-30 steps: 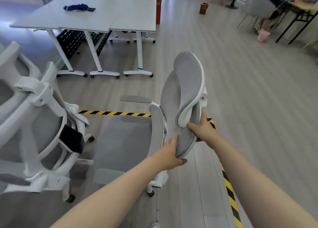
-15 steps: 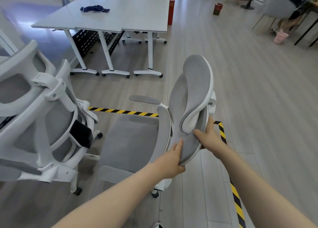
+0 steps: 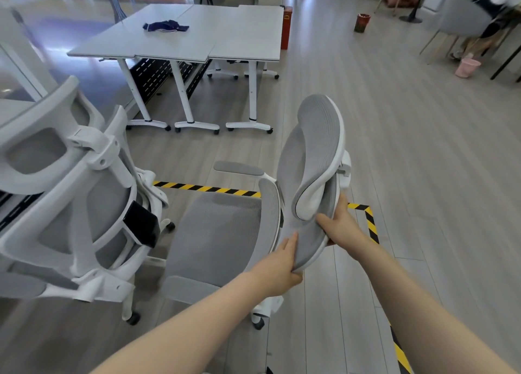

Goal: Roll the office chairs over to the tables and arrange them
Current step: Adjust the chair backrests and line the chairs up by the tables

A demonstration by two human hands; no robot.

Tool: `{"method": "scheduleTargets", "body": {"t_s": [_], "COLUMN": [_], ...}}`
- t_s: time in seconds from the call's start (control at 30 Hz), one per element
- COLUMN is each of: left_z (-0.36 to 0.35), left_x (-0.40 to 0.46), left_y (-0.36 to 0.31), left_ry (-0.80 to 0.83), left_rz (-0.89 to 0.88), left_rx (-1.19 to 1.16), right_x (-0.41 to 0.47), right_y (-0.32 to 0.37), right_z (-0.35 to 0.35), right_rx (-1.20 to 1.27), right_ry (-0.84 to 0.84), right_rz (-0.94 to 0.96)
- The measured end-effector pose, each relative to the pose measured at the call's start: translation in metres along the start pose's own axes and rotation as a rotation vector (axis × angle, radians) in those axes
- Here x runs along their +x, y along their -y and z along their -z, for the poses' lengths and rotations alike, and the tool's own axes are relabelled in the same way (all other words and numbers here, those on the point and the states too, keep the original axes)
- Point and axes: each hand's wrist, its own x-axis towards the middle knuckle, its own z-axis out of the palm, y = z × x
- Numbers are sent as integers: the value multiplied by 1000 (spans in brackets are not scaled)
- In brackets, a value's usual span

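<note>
Fingers of my left hand [image 3: 277,269] were curled over the near edge of the office chair [image 3: 225,232] backrest, and my right hand [image 3: 339,224] gripped its far edge just below the headrest [image 3: 318,148]. Both hands were clamped on the chair, equally close to it. The chair sat directly ahead of me, seat facing left, near side of the striped floor tape [image 3: 208,189]. The tables [image 3: 197,35] stood well beyond that tape, so the push ran straight forward.
</note>
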Motion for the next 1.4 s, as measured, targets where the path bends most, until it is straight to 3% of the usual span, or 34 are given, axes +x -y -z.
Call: {"method": "scheduleTargets", "body": {"t_s": [1.03, 1.23, 1.4], "left_z": [25, 22, 24], "left_x": [7, 3, -11], "left_y": [41, 40, 56], "left_ry": [-130, -217, -238], "left_rz": [-4, -5, -38], "left_rx": [-23, 16, 109], "right_x": [28, 24, -1], "right_y": [32, 39, 49], "right_z": [-39, -29, -34], "right_rx": [3, -307, -454], "right_ry": [28, -8, -75], "right_rz": [-11, 44, 214]}}
